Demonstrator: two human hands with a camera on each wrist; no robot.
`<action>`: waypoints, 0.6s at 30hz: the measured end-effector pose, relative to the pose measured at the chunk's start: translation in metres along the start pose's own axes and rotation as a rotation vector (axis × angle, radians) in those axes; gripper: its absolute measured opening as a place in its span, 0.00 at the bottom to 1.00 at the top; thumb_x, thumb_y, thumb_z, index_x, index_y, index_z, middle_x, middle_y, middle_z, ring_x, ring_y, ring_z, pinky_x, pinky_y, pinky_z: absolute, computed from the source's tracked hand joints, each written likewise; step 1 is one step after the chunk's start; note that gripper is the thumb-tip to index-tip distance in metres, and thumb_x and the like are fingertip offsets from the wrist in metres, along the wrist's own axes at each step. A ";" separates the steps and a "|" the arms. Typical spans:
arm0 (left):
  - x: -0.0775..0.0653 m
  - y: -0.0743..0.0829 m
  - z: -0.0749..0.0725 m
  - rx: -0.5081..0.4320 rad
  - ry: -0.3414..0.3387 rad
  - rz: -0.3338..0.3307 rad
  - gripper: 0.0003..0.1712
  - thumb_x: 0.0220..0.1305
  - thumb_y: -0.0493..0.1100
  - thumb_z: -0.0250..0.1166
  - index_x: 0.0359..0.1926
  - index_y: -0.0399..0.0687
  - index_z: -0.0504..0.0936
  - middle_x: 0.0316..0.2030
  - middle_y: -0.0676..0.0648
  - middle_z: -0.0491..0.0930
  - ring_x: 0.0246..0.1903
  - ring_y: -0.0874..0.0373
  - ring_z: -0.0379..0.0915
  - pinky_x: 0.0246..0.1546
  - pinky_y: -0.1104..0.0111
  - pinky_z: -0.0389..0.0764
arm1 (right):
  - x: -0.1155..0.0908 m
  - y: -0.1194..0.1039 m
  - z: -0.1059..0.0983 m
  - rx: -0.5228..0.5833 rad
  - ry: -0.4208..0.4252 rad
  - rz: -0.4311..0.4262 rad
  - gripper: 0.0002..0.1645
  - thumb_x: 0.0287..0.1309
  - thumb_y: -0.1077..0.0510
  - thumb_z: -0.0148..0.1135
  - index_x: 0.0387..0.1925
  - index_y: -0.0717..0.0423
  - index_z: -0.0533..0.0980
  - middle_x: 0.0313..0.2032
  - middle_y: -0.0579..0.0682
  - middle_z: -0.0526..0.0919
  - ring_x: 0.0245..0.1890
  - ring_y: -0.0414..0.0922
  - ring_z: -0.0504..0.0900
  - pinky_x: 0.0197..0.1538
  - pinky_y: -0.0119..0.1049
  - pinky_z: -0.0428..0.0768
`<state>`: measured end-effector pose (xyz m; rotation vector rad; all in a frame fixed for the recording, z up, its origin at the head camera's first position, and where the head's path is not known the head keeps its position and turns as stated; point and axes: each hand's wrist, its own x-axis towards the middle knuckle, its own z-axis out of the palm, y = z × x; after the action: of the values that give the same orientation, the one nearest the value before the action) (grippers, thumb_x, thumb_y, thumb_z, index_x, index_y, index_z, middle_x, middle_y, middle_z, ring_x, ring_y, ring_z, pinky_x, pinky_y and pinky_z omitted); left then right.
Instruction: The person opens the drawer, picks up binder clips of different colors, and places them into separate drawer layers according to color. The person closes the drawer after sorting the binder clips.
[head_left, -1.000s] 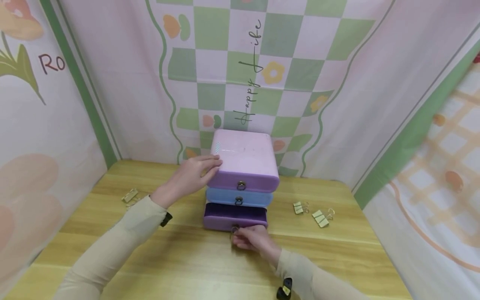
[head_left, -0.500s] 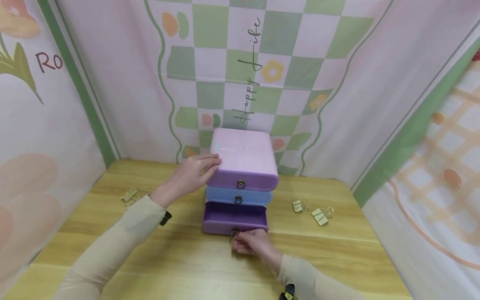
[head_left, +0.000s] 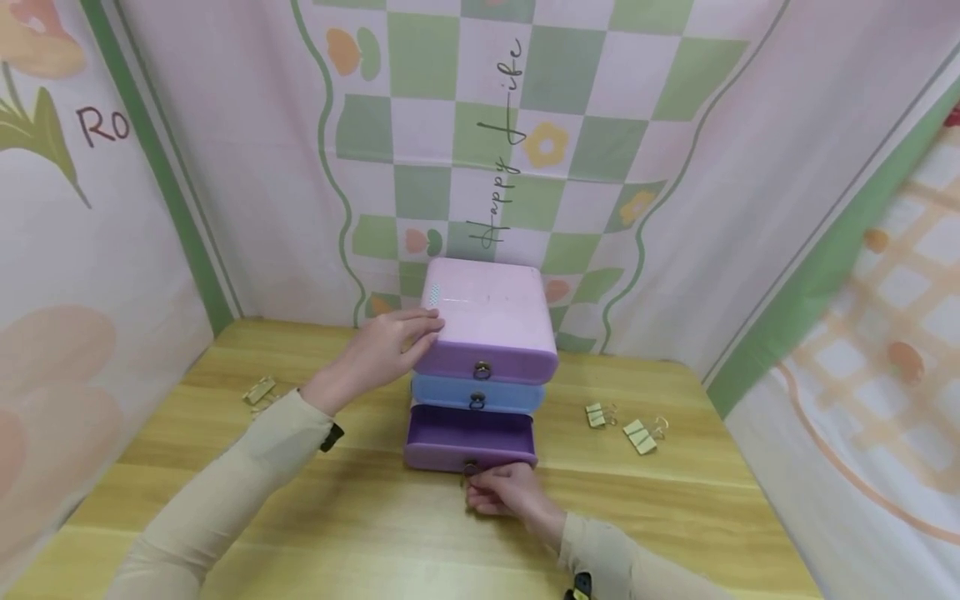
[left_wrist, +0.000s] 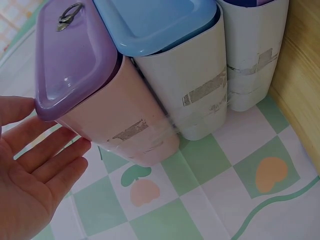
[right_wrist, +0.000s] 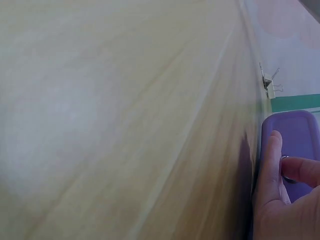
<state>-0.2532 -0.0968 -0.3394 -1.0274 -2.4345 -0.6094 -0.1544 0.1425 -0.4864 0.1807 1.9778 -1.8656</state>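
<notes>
A small three-tier drawer chest [head_left: 495,304] stands at the back of the wooden table. Its upper purple drawer [head_left: 517,365] and middle blue drawer [head_left: 438,390] look nearly closed. The bottom purple drawer [head_left: 438,456] is pulled partway out, and the part that shows holds nothing. My right hand [head_left: 513,497] pinches the ring pull [head_left: 470,468] on that drawer's front between thumb and finger. With fairly straight fingers, my left hand [head_left: 382,343] touches the upper left edge of the chest; the left wrist view shows the fingertips against its pink side [left_wrist: 125,125].
Two gold binder clips [head_left: 641,437] lie on the table [head_left: 360,533] right of the chest. More clip metal [head_left: 259,390] lies on the left, partly hidden by my sleeve. A printed cloth [head_left: 427,192] hangs close behind the chest.
The bottom drawer has slid a little farther out towards me, and my right hand has come back with it. My left hand has stayed on the chest.
</notes>
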 end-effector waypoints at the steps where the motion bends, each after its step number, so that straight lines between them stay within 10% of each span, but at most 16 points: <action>1: 0.000 0.000 0.000 0.001 -0.002 -0.002 0.17 0.69 0.46 0.55 0.54 0.45 0.80 0.58 0.44 0.77 0.58 0.51 0.73 0.59 0.60 0.75 | 0.000 0.001 -0.001 -0.001 -0.003 0.002 0.18 0.57 0.62 0.61 0.42 0.78 0.76 0.26 0.56 0.87 0.23 0.39 0.85 0.33 0.32 0.86; 18: 0.000 0.001 0.000 -0.020 -0.008 -0.019 0.18 0.69 0.46 0.55 0.55 0.45 0.80 0.58 0.44 0.76 0.58 0.51 0.73 0.58 0.60 0.76 | -0.003 0.011 -0.020 -0.142 -0.020 -0.038 0.16 0.59 0.63 0.59 0.40 0.76 0.77 0.30 0.60 0.86 0.26 0.43 0.87 0.33 0.35 0.86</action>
<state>-0.2523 -0.0961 -0.3397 -1.0177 -2.4522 -0.6391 -0.1514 0.1636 -0.4946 0.0830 2.1038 -1.7345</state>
